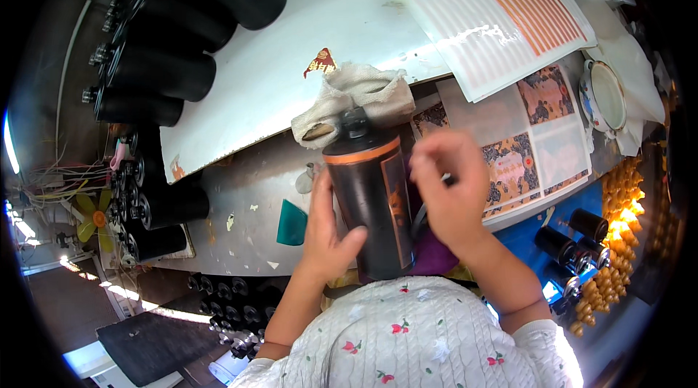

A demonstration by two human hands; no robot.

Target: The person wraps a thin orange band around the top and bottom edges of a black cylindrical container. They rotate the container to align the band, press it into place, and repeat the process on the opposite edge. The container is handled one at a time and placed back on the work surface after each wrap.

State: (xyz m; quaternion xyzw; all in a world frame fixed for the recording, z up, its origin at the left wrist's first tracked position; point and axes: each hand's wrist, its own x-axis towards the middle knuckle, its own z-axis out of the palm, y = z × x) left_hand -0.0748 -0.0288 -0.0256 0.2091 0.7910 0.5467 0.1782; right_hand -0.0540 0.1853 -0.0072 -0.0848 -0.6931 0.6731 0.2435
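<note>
Black bottle [358, 202], orange-banded, with orange-marked side panel, held by half-open left hand [327, 237]; right hand [452, 184] loosely curled, contents unclear.

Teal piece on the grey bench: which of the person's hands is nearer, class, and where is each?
Left. The left hand is just right of the teal piece, at the bottle's left side; the right hand is farther away, beyond the bottle.
</note>
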